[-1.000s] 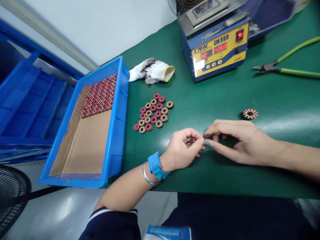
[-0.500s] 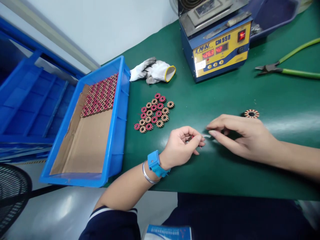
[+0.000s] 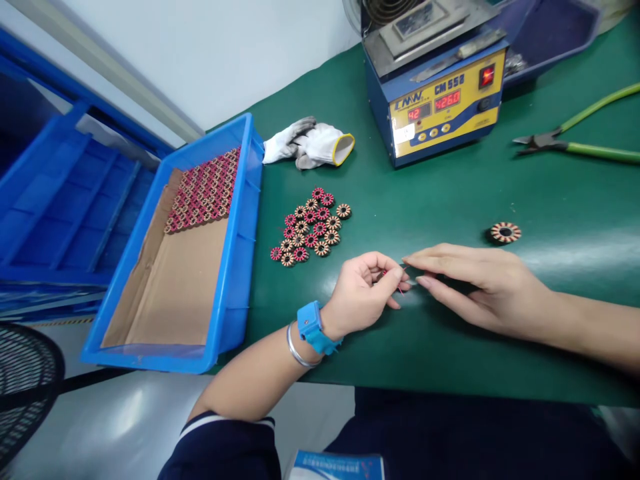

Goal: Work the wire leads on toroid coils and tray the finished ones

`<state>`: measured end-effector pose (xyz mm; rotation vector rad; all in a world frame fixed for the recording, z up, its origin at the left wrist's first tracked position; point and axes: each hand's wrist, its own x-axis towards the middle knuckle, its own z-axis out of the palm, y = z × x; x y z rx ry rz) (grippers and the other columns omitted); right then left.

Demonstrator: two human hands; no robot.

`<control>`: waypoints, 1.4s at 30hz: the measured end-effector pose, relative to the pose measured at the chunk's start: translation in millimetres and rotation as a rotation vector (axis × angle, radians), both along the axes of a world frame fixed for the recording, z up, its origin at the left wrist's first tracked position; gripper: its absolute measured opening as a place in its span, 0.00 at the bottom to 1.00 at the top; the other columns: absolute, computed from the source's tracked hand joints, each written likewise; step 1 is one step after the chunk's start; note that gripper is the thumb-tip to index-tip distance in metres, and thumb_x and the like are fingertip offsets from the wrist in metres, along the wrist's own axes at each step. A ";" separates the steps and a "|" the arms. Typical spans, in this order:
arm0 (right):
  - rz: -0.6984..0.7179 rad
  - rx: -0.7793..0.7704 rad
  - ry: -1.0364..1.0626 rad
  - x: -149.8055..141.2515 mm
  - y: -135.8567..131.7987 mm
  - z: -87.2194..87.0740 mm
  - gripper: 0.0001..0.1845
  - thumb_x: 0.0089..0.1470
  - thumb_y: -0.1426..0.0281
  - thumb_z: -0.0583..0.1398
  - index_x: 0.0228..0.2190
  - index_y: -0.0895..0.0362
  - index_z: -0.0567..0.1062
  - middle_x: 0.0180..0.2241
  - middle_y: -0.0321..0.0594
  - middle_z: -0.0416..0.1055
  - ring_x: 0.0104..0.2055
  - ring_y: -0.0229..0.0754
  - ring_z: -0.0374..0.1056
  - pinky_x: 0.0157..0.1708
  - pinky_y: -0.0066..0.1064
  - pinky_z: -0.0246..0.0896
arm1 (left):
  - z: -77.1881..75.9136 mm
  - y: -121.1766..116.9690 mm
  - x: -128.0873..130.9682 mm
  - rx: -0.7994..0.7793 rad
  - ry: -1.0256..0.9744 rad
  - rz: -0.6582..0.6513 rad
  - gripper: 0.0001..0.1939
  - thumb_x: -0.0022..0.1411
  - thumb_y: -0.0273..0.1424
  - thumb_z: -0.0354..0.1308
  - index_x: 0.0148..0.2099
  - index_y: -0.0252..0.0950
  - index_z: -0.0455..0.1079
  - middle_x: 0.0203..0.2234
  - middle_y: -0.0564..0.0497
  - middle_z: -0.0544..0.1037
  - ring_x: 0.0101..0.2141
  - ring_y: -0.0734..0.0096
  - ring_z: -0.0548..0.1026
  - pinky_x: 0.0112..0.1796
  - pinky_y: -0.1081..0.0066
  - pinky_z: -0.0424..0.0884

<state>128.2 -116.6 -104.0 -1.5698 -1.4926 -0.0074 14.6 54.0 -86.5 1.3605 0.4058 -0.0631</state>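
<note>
My left hand (image 3: 364, 292) rests on the green mat with its fingers curled round a small red-wound coil ring (image 3: 384, 274), mostly hidden in the grip. My right hand (image 3: 473, 283) lies just to its right, fingers pinched toward the coil's thin wire ends near my left fingertips. A cluster of several similar copper and red coil rings (image 3: 309, 227) lies on the mat beyond my left hand. One single coil ring (image 3: 505, 232) sits apart, past my right hand.
A blue bin (image 3: 239, 267) with a cardboard liner and rows of coils stands at the left. A blue-and-yellow CM558 unit (image 3: 440, 107) sits at the back, white gloves (image 3: 310, 143) beside it. Green-handled cutters (image 3: 575, 143) lie at the far right. A fan grille is at bottom left.
My right hand drew back a little from my left hand, then reached in again with its fingers stretched toward the coil. My left hand stayed in place.
</note>
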 end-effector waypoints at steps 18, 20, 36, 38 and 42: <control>0.012 -0.023 0.013 0.7 0.3 2.1 0.11 0.63 0.77 0.60 0.47 0.57 0.76 0.39 0.45 0.79 0.37 0.41 0.77 0.36 0.30 0.73 | 2.8 1.1 1.1 0.057 0.017 -0.056 0.13 0.58 0.36 0.66 0.33 0.32 0.68 0.26 0.49 0.74 0.28 0.73 0.76 0.18 0.82 0.69; 0.039 -0.023 0.007 1.5 0.1 2.3 0.08 0.64 0.77 0.60 0.44 0.57 0.76 0.37 0.43 0.79 0.35 0.39 0.76 0.34 0.28 0.72 | 2.8 1.4 0.9 0.059 0.023 -0.059 0.14 0.59 0.37 0.66 0.33 0.32 0.68 0.27 0.49 0.74 0.28 0.73 0.76 0.18 0.82 0.69; 0.101 -0.071 -0.371 14.2 -4.3 7.7 0.14 0.70 0.72 0.50 0.38 0.57 0.75 0.31 0.43 0.76 0.30 0.42 0.68 0.30 0.35 0.61 | 3.1 -1.1 -6.4 0.265 -0.079 -0.205 0.09 0.66 0.33 0.57 0.34 0.33 0.67 0.27 0.49 0.76 0.24 0.76 0.72 0.23 0.78 0.69; 0.151 -0.232 0.048 11.2 -2.0 12.6 0.14 0.70 0.68 0.53 0.31 0.56 0.72 0.26 0.38 0.72 0.27 0.39 0.67 0.26 0.31 0.61 | 0.8 -3.0 -11.1 0.609 -0.348 -0.191 0.08 0.67 0.30 0.56 0.33 0.34 0.67 0.27 0.49 0.76 0.26 0.75 0.72 0.29 0.74 0.71; 0.331 -0.600 0.824 9.9 0.9 20.9 0.24 0.67 0.52 0.56 0.26 0.55 0.69 0.20 0.35 0.69 0.22 0.37 0.68 0.22 0.28 0.62 | -0.3 -5.2 -16.6 0.973 -0.680 -0.198 0.07 0.67 0.26 0.54 0.34 0.36 0.68 0.29 0.48 0.77 0.31 0.71 0.74 0.36 0.70 0.73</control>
